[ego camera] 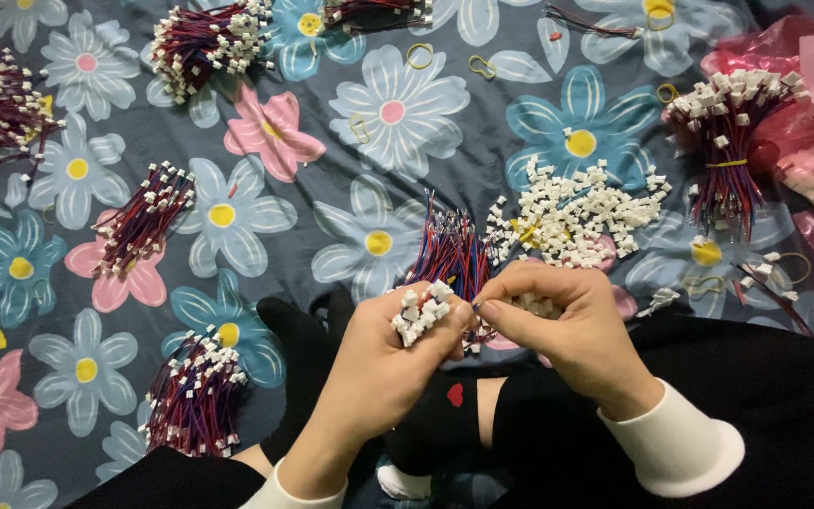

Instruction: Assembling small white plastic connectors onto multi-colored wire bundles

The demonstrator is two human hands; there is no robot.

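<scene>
Both hands meet low in the middle of the view, above black-clad legs; the left hand (383, 363) is closed round a small cluster of white plastic connector housings (421, 311) with red and blue wire leads (451, 253) fanning up behind it, the thumb pressed against the cluster; the right hand (567, 325) is pinched narrow, thumb and forefinger tip touching the same cluster at its right edge, with more white housings cupped under its curled fingers; just beyond the hands, a loose heap of white connector housings (577, 212) lies on the grey cloth printed with blue, white and pink flowers (332, 179); finished bundles of wired connectors lie about it: one near the left knee (195, 396), one further left (143, 221), one at the top (209, 42), and one banded in yellow at the right (727, 141), beside a crumpled pink plastic bag (803, 85); yellow rubber bands (418, 55) lie scattered near the top.
</scene>
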